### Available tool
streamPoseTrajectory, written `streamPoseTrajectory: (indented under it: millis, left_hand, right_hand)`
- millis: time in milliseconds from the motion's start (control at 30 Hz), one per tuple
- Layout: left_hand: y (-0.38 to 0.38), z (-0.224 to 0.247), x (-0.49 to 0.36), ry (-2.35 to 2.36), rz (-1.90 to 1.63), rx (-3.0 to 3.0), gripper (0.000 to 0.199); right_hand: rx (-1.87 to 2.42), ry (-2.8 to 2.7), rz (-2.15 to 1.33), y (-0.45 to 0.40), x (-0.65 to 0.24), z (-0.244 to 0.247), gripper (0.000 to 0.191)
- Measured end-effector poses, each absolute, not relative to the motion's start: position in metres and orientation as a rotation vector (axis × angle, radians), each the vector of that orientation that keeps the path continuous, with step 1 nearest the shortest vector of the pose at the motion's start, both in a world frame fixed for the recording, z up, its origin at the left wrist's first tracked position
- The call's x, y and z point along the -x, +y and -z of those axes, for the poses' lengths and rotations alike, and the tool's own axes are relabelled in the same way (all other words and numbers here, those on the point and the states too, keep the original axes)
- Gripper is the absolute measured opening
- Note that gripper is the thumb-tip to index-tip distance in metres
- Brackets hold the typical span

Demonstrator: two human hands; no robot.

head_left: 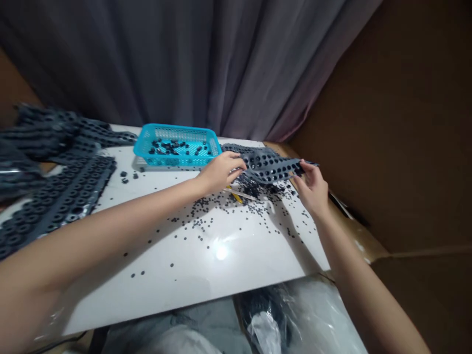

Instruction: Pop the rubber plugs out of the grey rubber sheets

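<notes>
A dark grey sheet punched with rows of round holes is held up at the right end of the table. My right hand pinches its right end between thumb and fingers. At its left edge is my left hand, fingers bent and closed against the sheet. Small black discs lie heaped beneath the sheet and scattered toward the front. A yellow-handled tool with a pale strip lies among them, partly covered by my left hand; its kind is unclear.
A blue plastic basket holding black pieces stands at the back of the white table. More sheets with rings are piled on the left. A grey curtain hangs behind. Clear plastic bags lie below the front edge.
</notes>
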State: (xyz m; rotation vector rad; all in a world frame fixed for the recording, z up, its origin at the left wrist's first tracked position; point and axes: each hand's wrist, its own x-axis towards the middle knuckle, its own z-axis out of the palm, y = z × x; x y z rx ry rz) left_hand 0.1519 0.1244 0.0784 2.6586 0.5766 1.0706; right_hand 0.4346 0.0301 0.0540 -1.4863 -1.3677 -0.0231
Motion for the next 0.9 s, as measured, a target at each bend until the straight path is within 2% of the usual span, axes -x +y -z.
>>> streamPoseTrajectory:
  millis: [100,167,233,300,367,467,533,633,733,800,900]
  left_hand:
    - [0.104,-0.107,-0.122,0.727,-1.307,-2.487,0.009]
    - [0.092,-0.125,-0.097,0.77,-1.399,-2.351,0.01]
    - [0.089,-0.137,-0.07,0.82,-1.427,-2.214,0.013]
    - [0.101,-0.139,-0.04,0.89,-1.293,-2.153,0.016]
    - [0.124,-0.133,-0.012,0.933,-0.914,-2.202,0.022]
    - [0.164,-0.111,0.015,0.916,-0.324,-2.298,0.028]
    - [0.184,-0.092,0.018,0.922,-0.125,-2.395,0.029]
    - [0.203,-0.068,0.008,0.912,-0.083,-2.474,0.023]
    - [0.209,-0.052,-0.007,0.903,-0.132,-2.569,0.018]
    - [0.209,-0.045,-0.013,0.901,-0.169,-2.621,0.018]
    - [0.207,-0.037,-0.016,0.926,-0.217,-2.682,0.02]
  right_hand:
    - [1.611,-1.535,0.193,0.018,-0.406,-0.079,0.029]
    - [1.652,-1.728,0.169,0.006,-0.381,-0.096,0.014]
    - [1.624,-1.854,0.058,-0.009,-0.352,-0.107,0.016]
    - [1.543,-1.903,-0.223,-0.024,-0.318,-0.108,0.02]
    - [1.502,-1.787,-0.734,-0.038,-0.28,-0.097,0.022]
    - [1.319,-1.327,-1.665,-0.052,-0.224,-0.06,0.041]
    - [1.115,-0.989,-1.938,-0.056,-0.196,-0.032,0.051]
    - [1.114,-0.712,-2.097,-0.058,-0.175,-0.007,0.06]
    - [1.223,-0.716,-2.163,-0.065,-0.177,-0.01,0.066]
    - [1.303,-0.799,-2.227,-0.07,-0.185,-0.022,0.062]
    - [1.453,-1.192,-2.269,-0.064,-0.206,-0.042,0.044]
